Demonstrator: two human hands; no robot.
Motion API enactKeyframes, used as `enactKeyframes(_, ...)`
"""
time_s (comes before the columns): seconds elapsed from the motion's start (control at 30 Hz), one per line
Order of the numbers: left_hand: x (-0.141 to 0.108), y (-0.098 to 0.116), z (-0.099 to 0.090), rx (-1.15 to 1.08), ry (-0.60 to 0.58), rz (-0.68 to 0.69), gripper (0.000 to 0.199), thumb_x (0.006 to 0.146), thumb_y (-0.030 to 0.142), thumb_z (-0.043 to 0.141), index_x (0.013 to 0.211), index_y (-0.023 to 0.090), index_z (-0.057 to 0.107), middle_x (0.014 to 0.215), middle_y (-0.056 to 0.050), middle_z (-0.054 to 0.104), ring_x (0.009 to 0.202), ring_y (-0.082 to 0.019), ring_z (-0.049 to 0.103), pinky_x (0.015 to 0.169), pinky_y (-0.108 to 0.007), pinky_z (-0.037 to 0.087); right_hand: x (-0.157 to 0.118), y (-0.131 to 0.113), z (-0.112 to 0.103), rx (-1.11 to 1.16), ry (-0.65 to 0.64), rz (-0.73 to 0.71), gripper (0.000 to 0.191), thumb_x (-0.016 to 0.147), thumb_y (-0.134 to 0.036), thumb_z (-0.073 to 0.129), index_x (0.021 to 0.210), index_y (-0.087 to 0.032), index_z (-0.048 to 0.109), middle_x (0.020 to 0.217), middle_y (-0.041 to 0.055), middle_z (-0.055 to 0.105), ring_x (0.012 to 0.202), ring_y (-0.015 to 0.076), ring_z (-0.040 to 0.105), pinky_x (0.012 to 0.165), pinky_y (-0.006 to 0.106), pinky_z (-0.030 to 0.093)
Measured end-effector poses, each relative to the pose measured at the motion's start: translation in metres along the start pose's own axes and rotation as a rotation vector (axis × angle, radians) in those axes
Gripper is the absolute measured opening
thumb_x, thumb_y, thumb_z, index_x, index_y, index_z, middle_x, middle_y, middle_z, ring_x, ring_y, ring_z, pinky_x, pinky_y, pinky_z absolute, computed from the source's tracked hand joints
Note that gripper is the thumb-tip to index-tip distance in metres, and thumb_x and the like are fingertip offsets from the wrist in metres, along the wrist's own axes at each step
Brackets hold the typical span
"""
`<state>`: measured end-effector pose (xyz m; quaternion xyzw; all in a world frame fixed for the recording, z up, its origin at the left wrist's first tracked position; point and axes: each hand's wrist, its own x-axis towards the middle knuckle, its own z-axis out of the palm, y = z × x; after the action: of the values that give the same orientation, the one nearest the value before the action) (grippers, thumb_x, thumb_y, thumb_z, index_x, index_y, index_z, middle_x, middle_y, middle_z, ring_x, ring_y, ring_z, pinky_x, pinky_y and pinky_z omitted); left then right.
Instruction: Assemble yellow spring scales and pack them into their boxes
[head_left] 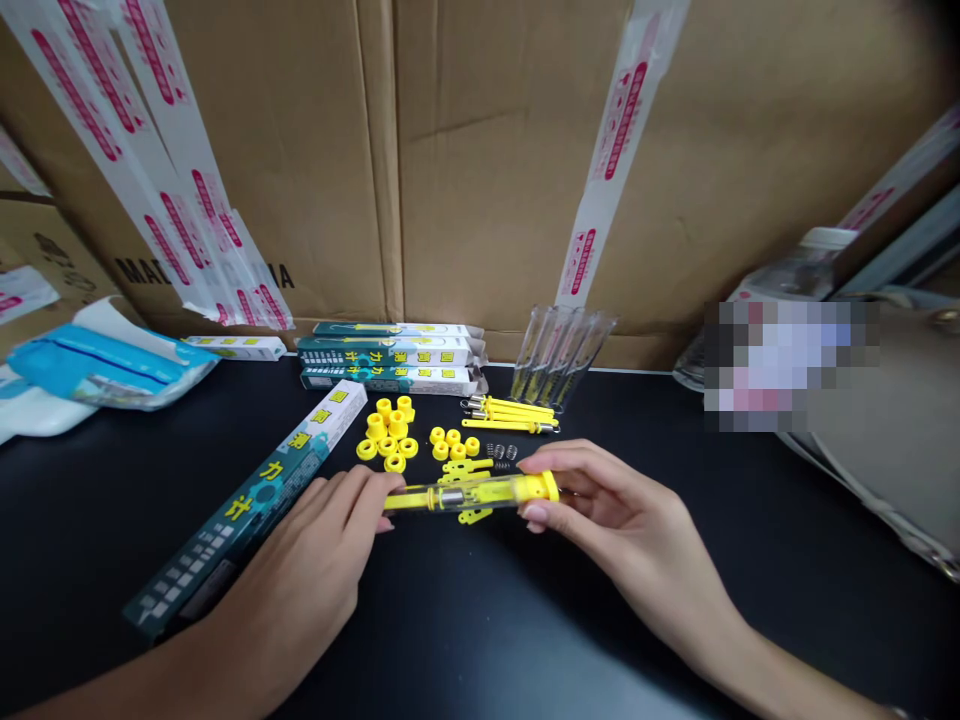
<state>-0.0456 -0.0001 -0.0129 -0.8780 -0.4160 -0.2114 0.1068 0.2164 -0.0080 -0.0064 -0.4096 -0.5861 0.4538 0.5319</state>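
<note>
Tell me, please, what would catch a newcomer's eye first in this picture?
The clear plastic tube with a yellow end, held between the left hand and the right hand, stands out at the centre of the black table. Just behind it lie bright yellow plastic parts in loose groups, and a long green printed box runs under the left hand.

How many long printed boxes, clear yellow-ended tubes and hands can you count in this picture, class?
Long printed boxes: 5
Clear tube with yellow ends: 1
Left hand: 1
Right hand: 1
Total: 8
</note>
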Motion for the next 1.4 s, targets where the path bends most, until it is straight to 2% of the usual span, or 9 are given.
enactKeyframes(0.2, -0.001, -0.002, 0.006, -0.161, 0.032, -0.142, 0.049, 0.083, -0.008, 0.026, 0.108, 0.018, 0.059, 0.109, -0.010, 0.062, 0.103, -0.021, 0.065, 0.085, -0.032, 0.059, -0.003, -0.001, 0.006, 0.073, 0.002, 0.135, 0.017, 0.079, -0.026, 0.082, 0.095, -0.026, 0.076, 0.095, 0.0000, 0.066, 0.073, 0.0105, 0.069, 0.068, 0.019, 0.058)
enactKeyframes(0.33, 0.004, -0.003, 0.001, -0.469, -0.066, -0.273, 0.029, 0.098, 0.013, 0.036, 0.114, 0.024, 0.057, 0.117, -0.007, 0.061, 0.113, -0.021, 0.062, 0.099, -0.034, 0.053, 0.000, -0.007, 0.004, 0.112, -0.002, 0.226, 0.021, 0.081, -0.030, 0.081, 0.100, -0.024, 0.075, 0.090, 0.0015, 0.074, 0.076, 0.0113, 0.071, 0.075, 0.018, 0.058)
enactKeyframes(0.47, 0.012, 0.000, -0.014, -0.824, -0.176, -0.440, 0.027, 0.099, 0.032, 0.048, 0.125, 0.029, 0.054, 0.122, -0.003, 0.064, 0.114, -0.020, 0.063, 0.094, -0.029, 0.055, 0.007, -0.006, -0.006, 0.107, 0.039, 0.234, 0.022, 0.082, -0.034, 0.080, 0.099, -0.022, 0.075, 0.088, 0.0015, 0.076, 0.080, 0.0114, 0.070, 0.080, 0.018, 0.056)
enactKeyframes(0.63, 0.017, 0.002, -0.021, -1.145, -0.194, -0.532, 0.031, 0.097, 0.030, 0.050, 0.128, 0.031, 0.054, 0.127, -0.002, 0.066, 0.104, -0.016, 0.069, 0.086, -0.021, 0.059, 0.011, -0.001, -0.018, 0.155, 0.109, 0.253, 0.030, 0.078, -0.035, 0.084, 0.105, -0.022, 0.075, 0.088, 0.0005, 0.076, 0.078, 0.0100, 0.070, 0.079, 0.016, 0.055)
enactKeyframes(0.77, 0.012, 0.001, -0.014, -1.055, -0.136, -0.536, 0.032, 0.096, 0.023, 0.047, 0.126, 0.033, 0.053, 0.130, 0.000, 0.065, 0.129, -0.018, 0.058, 0.109, -0.030, 0.049, 0.011, -0.005, -0.019, 0.144, 0.152, 0.244, 0.031, 0.076, -0.035, 0.086, 0.102, -0.023, 0.076, 0.086, 0.0004, 0.076, 0.076, 0.0100, 0.070, 0.078, 0.016, 0.055)
enactKeyframes(0.97, 0.006, 0.009, -0.013, -0.724, 0.028, -0.469, 0.043, 0.095, 0.021, 0.051, 0.132, 0.042, 0.049, 0.141, 0.005, 0.055, 0.136, -0.021, 0.051, 0.120, -0.044, 0.036, 0.009, -0.011, -0.012, 0.130, 0.200, 0.221, 0.031, 0.072, -0.037, 0.088, 0.096, -0.021, 0.077, 0.087, 0.0016, 0.075, 0.074, 0.0108, 0.070, 0.075, 0.016, 0.056)
enactKeyframes(1.07, 0.008, 0.021, -0.018, -0.749, 0.099, -0.480, 0.045, 0.093, 0.021, 0.056, 0.132, 0.042, 0.048, 0.142, 0.006, 0.054, 0.139, -0.020, 0.047, 0.121, -0.040, 0.034, 0.005, -0.012, -0.005, 0.125, 0.180, 0.219, 0.029, 0.072, -0.036, 0.088, 0.094, -0.020, 0.076, 0.082, 0.0010, 0.074, 0.072, 0.0108, 0.069, 0.073, 0.016, 0.056)
enactKeyframes(1.2, 0.010, 0.031, -0.017, -0.750, 0.084, -0.503, 0.043, 0.092, 0.020, 0.058, 0.129, 0.040, 0.049, 0.138, 0.005, 0.056, 0.135, -0.020, 0.049, 0.118, -0.040, 0.038, -0.002, -0.017, 0.007, 0.105, 0.134, 0.208, 0.025, 0.075, -0.037, 0.085, 0.093, -0.021, 0.076, 0.077, 0.0011, 0.073, 0.070, 0.0120, 0.068, 0.070, 0.018, 0.057)
enactKeyframes(1.4, 0.012, 0.025, -0.011, -0.688, 0.060, -0.523, 0.033, 0.088, 0.025, 0.065, 0.120, 0.031, 0.055, 0.126, -0.001, 0.062, 0.122, -0.024, 0.057, 0.107, -0.043, 0.047, -0.007, -0.022, 0.010, 0.089, 0.160, 0.155, 0.021, 0.076, -0.035, 0.084, 0.091, -0.022, 0.076, 0.084, 0.0024, 0.074, 0.070, 0.0142, 0.068, 0.069, 0.023, 0.058)
